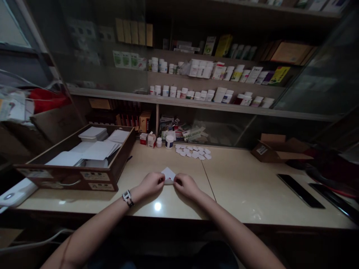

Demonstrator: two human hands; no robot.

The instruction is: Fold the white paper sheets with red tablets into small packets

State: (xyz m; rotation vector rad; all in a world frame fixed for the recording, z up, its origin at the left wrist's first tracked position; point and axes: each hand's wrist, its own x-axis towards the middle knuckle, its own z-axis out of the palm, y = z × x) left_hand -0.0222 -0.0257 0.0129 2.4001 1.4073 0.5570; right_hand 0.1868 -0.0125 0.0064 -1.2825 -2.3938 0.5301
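Observation:
Between my two hands a small sheet of white paper [168, 174] lies on the counter, its top corner pointing away from me. A small red spot shows near its lower middle. My left hand [153, 183] pinches the sheet's left side, and a watch [127, 198] sits on that wrist. On the right side, my right hand [185, 184] pinches the paper in the same way. Behind them, several small folded white paper packets [193, 152] lie spread in a group. White pill bottles [169, 142] and small boxes [151, 139] stand left of the packets.
A wooden drawer [123, 160] holding stacks of white paper [92, 149] sits on the left. An open cardboard box [270, 149] and a black phone [300, 190] are at the right. Shelves of medicine bottles [202, 96] rise behind the counter [238, 186].

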